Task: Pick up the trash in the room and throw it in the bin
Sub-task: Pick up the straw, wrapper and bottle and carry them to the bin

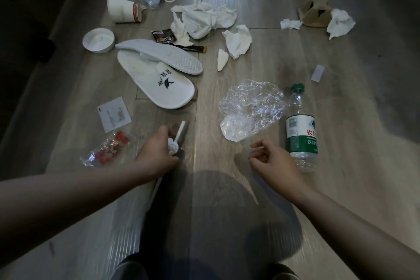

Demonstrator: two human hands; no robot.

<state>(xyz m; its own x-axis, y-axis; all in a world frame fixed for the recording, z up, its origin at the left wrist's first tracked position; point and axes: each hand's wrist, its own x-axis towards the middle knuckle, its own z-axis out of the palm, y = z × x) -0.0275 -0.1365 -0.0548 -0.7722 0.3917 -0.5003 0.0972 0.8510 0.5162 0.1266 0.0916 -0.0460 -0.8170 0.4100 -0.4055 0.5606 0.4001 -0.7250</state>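
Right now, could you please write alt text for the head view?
A person's left hand grips a paper wad and white stick, while the right hand hovers by clear plastic, on a floor littered with tissues, bottles and slippers.

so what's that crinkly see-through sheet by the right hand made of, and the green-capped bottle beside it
The crumpled transparent sheet looks like thin plastic film: glossy, sharply creased, see-through. The green-capped clear bottle seems to be thin plastic too: see-through ribbed walls with glossy highlights.
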